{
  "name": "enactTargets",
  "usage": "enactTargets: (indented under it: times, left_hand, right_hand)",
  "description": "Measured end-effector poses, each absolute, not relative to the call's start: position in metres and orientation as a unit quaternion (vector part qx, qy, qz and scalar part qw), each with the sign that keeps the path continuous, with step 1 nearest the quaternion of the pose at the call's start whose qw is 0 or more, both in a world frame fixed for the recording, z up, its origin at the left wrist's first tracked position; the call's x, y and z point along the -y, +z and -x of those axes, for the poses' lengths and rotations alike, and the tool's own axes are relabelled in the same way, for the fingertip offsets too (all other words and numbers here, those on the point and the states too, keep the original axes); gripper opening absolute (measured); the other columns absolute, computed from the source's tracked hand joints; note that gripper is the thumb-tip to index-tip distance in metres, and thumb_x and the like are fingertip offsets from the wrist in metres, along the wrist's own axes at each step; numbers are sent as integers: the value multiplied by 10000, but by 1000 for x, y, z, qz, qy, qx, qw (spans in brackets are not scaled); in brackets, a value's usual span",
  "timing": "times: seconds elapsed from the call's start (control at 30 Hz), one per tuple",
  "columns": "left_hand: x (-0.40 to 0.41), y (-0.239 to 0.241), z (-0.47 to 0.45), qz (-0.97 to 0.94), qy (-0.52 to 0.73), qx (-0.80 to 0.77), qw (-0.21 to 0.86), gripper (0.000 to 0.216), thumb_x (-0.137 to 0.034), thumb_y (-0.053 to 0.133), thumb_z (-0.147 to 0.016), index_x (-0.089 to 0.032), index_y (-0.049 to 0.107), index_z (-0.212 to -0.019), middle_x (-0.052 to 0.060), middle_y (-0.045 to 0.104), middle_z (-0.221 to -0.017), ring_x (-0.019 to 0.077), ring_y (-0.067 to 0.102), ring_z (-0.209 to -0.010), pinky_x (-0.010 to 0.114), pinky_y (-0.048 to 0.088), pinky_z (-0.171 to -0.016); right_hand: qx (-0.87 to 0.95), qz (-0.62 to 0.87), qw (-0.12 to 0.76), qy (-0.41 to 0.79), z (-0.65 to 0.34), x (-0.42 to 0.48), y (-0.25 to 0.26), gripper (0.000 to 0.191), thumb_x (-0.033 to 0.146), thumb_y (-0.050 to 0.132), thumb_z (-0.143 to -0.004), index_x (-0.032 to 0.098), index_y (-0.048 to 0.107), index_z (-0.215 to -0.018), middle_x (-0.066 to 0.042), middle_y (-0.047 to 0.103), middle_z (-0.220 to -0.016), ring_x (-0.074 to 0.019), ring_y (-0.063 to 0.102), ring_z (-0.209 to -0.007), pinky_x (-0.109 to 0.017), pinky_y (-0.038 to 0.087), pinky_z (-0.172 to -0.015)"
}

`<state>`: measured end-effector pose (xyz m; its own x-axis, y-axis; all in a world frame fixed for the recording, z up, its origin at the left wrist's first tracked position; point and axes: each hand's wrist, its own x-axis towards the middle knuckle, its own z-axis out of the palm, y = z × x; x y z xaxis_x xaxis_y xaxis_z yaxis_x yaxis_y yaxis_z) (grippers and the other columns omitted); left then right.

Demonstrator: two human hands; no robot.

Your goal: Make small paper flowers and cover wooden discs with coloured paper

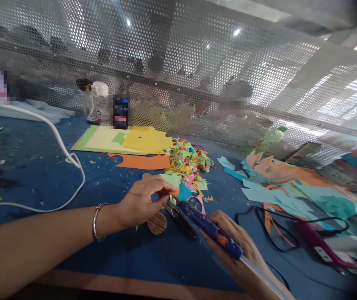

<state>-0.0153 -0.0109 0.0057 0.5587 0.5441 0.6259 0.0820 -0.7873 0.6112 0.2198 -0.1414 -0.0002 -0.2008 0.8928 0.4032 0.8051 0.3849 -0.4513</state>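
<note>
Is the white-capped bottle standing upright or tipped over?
Upright: the bottle stands on the blue table, its white cap at the top.

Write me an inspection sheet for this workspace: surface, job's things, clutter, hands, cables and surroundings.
Surface: blue table, flecked in places.
Job's things: orange paper piece; blue tool, apparently a glue gun; brown disc; dark-handled tool.
Clutter: heap of paper scraps; pale-blue paper strips to the right.
Hands: left hand pinches the orange paper piece; right hand grips the blue tool.
Cables: white cable at left; black cable looping at right near a purple box.
Surroundings: perforated metal screen behind, two lidded bottles before it, blurred people beyond.
</note>
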Motion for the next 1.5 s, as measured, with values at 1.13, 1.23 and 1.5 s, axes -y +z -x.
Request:
enactTargets:
  times: [1.13,1.23,1.5]
  left_hand:
    - [10,3,17,-822,421,-192,333,197,-85,618,-834,-174,708,-985,36,716,-900,90,639,-782,216,541,-723]
    - [9,3,16,-810,408,-205,368,174,-131,631,-837,-174,711,-986,34,709,-889,88,634,-758,215,540,-701]
    - [6,-2,12,-730,367,-233,527,171,-223,667,-826,-164,682,-985,35,680,-848,105,646,-749,249,550,-707]
  right_hand:
    - [801,516,302,37,-223,144,7,30,254,524,-942,240,534,-966,-20,616,-809,-177,602,-686,-285,482,-603]
    - [804,517,291,30,-224,144,7,39,230,524,-939,238,526,-977,-17,617,-819,-169,611,-704,-272,480,-612]
    - [801,517,299,35,-226,144,8,26,254,525,-945,232,536,-949,-18,612,-802,-162,594,-677,-272,476,-613]
